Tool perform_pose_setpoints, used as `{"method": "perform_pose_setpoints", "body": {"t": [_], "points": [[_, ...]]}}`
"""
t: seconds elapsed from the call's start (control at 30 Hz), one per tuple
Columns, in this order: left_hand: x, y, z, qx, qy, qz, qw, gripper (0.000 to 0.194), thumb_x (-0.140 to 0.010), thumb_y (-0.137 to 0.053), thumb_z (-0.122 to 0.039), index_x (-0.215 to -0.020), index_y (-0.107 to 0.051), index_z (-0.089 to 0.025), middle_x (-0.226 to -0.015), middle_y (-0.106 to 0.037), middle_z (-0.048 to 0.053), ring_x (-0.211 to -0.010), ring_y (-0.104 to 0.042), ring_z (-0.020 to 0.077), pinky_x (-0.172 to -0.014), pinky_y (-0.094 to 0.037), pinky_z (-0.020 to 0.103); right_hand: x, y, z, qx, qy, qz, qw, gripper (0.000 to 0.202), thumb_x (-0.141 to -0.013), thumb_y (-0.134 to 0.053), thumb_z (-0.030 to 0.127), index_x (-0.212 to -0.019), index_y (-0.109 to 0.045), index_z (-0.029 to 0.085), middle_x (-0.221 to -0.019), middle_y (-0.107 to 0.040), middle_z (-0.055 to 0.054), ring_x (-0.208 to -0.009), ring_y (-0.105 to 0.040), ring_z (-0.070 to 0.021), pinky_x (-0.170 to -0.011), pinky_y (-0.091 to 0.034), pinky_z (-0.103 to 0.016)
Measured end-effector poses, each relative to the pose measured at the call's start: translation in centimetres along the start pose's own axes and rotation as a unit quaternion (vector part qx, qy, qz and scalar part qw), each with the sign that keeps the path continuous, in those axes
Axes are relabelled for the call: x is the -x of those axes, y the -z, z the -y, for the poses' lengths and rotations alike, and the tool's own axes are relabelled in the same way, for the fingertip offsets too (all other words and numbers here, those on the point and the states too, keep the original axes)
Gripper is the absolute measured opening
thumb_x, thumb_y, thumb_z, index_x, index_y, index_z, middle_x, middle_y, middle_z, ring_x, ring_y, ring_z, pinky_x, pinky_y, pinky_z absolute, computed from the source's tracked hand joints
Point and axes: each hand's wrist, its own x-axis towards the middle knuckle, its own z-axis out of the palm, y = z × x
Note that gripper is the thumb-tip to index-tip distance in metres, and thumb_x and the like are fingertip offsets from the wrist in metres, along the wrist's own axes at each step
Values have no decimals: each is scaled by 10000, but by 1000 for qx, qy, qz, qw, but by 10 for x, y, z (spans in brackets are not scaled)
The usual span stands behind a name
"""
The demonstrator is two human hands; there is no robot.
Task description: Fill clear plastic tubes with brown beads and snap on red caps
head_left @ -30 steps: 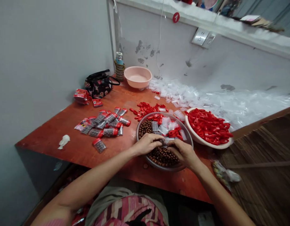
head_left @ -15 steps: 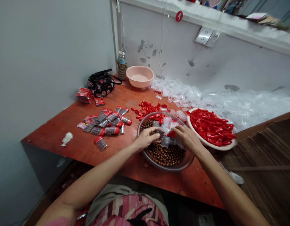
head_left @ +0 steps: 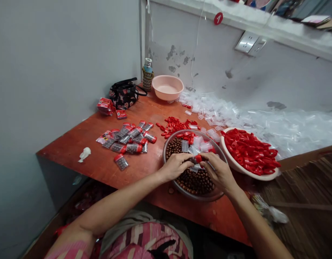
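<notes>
Moved: since the earlier frame, the right hand [head_left: 218, 171] has come in to meet the left hand [head_left: 176, 166], bringing a red cap [head_left: 198, 158] to the case [head_left: 192, 160]; the whole view has shifted a little too.
Writing: a white "1" on the round red sign [head_left: 218, 18] on the ledge; print on the red packets [head_left: 105, 106] is too small to read.
Case: above the metal bowl [head_left: 206, 198], held between the two hands, dark inside, its left end at the left fingertips.
Cap: at the case's right end, at the right fingertips; whether it is fully seated, I cannot tell.
Left grip: thumb and fingers pinched on the case.
Right grip: fingers closed on the cap.
Bowl: brown beads [head_left: 195, 181] at the front and left, clear cases [head_left: 199, 142] and more red caps towards the back and right.
White bowl: right of the metal bowl, heaped with red caps; its wall [head_left: 236, 166] is near the right wrist.
Table: on the red top [head_left: 74, 144], a pile of filled packs [head_left: 133, 135] lies left of the metal bowl, with one pack [head_left: 121, 162] just in front of it and a white tissue [head_left: 84, 154] farther left.
Back: black bag [head_left: 124, 95], bottle [head_left: 148, 65] in a woven holder, pink basin [head_left: 167, 94], and clear plastic pieces [head_left: 209, 104] along the wall.
</notes>
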Motion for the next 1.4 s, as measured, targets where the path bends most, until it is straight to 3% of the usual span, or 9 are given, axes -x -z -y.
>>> {"method": "perform_pose_setpoints", "body": {"t": [0.5,0.67,0.73,0.83,0.93,1.07,1.2,1.3,1.4], "points": [[12,-6,7,-84,-27,24,996,283,-859,-430,-248,-1086,-591,-195,-985,-657,60,-919,-594,171,-856,-425,270,16,-15,12,127,49,35,990,273,-863,-401,162,-1106,-520,126,-939,-608,-147,-862,-554,-241,-765,-449,-408],[8,-3,2,5,-25,7,1000,278,-844,-466,-251,-1070,-616,-192,-1021,-656,51,-956,-591,172,-876,-419,259,13,-11,7,-47,-38,7,998,232,-843,-486,236,-1054,-572,192,-977,-631,-100,-909,-576,-223,-811,-457,-387],[5,-1,1,75,-4,-12,997,281,-835,-483,-247,-1072,-621,-184,-1034,-656,42,-966,-590,175,-874,-422,253,15,-10,4,-181,-132,-27,974,274,-831,-515,286,-1097,-553,231,-1026,-633,-73,-957,-580,-215,-839,-459,-380],[1,3,3,181,42,-21,982,311,-822,-499,-250,-1096,-609,-152,-1062,-648,52,-974,-589,194,-858,-439,268,21,-15,-1,-385,-231,-68,891,376,-831,-503,363,-1192,-487,259,-1098,-615,-74,-990,-582,-225,-807,-483,-389],[1,5,4,216,60,-14,974,326,-805,-525,-259,-1095,-613,-137,-1064,-650,59,-984,-585,207,-866,-439,279,26,-23,-7,-483,-259,-93,831,338,-788,-550,409,-1085,-557,247,-1073,-614,-93,-919,-608,-239,-717,-511,-388],[3,4,2,142,24,1,990,273,-802,-537,-255,-1035,-654,-176,-1007,-672,45,-965,-588,190,-889,-421,278,21,-26,-10,-531,-261,-102,799,392,-659,-629,555,-872,-617,226,-897,-626,-74,-791,-622,-235,-696,-513,-405],[5,2,1,50,-3,5,999,265,-794,-556,-260,-1039,-654,-228,-1058,-648,41,-1085,-516,191,-955,-376,305,8,-24,1,-564,-274,-13,779,471,-662,-609,579,-967,-600,219,-981,-616,-78,-931,-585,-241,-822,-475,-415],[6,2,2,36,-11,9,999,291,-815,-530,-261,-1091,-621,-262,-1114,-629,24,-1157,-455,192,-990,-347,334,1,-24,11,-601,-307,72,734,428,-751,-549,488,-1066,-557,198,-1042,-609,-95,-969,-574,-236,-821,-474,-418],[6,2,2,35,-21,13,999,299,-830,-510,-260,-1114,-603,-275,-1140,-619,9,-1163,-444,188,-999,-339,337,-1,-28,17,-629,-319,83,704,365,-785,-522,397,-1078,-555,182,-1030,-618,-96,-953,-580,-226,-808,-481,-405]]}}
